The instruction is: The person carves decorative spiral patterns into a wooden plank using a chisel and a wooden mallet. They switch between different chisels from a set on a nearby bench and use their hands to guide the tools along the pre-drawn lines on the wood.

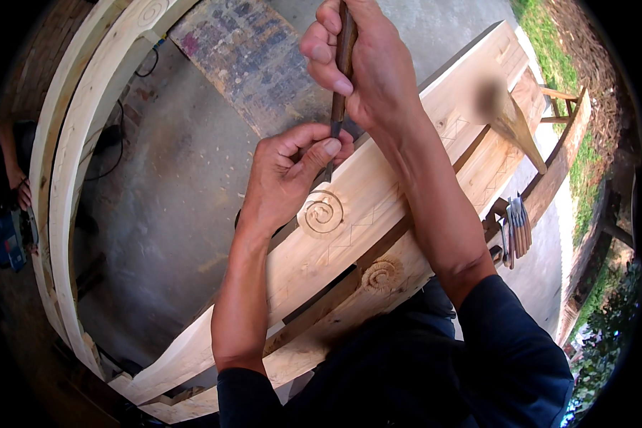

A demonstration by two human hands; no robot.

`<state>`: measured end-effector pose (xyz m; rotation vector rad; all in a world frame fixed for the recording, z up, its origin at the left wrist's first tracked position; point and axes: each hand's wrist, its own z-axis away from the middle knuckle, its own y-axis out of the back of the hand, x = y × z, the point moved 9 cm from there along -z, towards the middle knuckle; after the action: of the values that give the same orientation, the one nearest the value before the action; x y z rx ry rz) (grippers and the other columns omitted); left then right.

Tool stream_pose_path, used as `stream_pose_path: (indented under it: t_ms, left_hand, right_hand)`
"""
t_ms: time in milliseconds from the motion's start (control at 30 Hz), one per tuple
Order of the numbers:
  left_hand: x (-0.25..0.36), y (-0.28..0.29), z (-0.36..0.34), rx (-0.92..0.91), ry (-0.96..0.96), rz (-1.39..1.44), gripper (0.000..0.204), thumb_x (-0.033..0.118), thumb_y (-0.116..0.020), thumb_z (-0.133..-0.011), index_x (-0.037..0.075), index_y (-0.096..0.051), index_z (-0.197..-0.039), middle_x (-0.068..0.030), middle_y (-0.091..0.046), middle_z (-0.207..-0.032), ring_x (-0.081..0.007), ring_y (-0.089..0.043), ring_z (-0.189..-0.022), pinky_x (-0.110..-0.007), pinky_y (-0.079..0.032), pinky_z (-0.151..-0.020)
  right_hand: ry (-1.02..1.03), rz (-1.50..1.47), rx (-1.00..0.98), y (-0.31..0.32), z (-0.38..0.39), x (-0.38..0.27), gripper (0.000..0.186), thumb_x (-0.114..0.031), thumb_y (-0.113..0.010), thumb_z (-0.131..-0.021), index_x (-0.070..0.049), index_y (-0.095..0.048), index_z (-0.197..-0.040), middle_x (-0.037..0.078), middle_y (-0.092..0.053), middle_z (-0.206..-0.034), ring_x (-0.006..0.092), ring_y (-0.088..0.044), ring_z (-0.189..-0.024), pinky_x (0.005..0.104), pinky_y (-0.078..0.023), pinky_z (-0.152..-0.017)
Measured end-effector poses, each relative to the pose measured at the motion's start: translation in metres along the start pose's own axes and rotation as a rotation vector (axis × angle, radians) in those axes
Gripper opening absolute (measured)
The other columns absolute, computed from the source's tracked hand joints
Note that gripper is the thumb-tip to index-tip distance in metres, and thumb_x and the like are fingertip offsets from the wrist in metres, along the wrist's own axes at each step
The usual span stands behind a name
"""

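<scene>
My right hand (371, 64) is wrapped round the dark wooden handle of a carving chisel (343, 53), held nearly upright. Lower down, my left hand (282, 175) pinches the same tool near the metal blade. The blade tip points down at the upper edge of a pale wooden beam (367, 185), just above a carved spiral (321, 212); whether it touches the wood I cannot tell. Pencilled stepped lines run along the beam. On a parallel beam nearer me, a second spiral (382, 274) has a notched rim.
A wooden mallet (517, 132) lies on the beams at right, its head blurred. Several chisels (517, 232) hang together beside the beams. Curved timbers (68, 171) arch along the left, where another person's hand (21, 189) is near a blue power tool (11, 242). A stained board (242, 57) lies on the concrete floor.
</scene>
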<state>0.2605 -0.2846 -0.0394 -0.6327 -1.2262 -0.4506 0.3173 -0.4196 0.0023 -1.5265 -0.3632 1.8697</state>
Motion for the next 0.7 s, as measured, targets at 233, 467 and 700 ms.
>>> stream_pose_path:
  t_ms: [233,467,700]
  left_hand:
    - [0.002,-0.001,-0.002,-0.015,-0.028,-0.081,0.022,0.017,-0.069,-0.111,-0.003,-0.077,-0.108,-0.0072,-0.079,-0.099,-0.0118,-0.070,-0.090,-0.030,-0.058,-0.086]
    - [0.003,-0.001,-0.002,-0.024,-0.034,-0.097,0.021,0.017,-0.070,-0.110,-0.003,-0.077,-0.104,-0.0024,-0.075,-0.090,-0.0083,-0.064,-0.084,-0.028,-0.054,-0.079]
    - [0.001,0.001,-0.003,-0.053,0.008,-0.184,0.022,0.016,-0.071,-0.109,-0.004,-0.078,-0.106,-0.0023,-0.076,-0.091,-0.0085,-0.065,-0.086,-0.028,-0.055,-0.080]
  right_hand:
    - [0.029,0.066,0.038,-0.002,0.001,0.000,0.052,-0.054,-0.046,-0.118,-0.014,-0.049,-0.085,0.010,-0.061,-0.063,0.0131,-0.041,-0.038,0.0263,-0.028,-0.034]
    - [0.037,0.099,0.069,0.004,0.001,0.005,0.051,-0.054,-0.045,-0.118,-0.014,-0.048,-0.085,0.008,-0.060,-0.064,0.0123,-0.041,-0.039,0.0259,-0.028,-0.034]
    - [0.040,0.136,0.112,0.010,0.000,0.009,0.051,-0.054,-0.043,-0.118,-0.014,-0.048,-0.087,0.007,-0.058,-0.064,0.0120,-0.041,-0.040,0.0263,-0.028,-0.035]
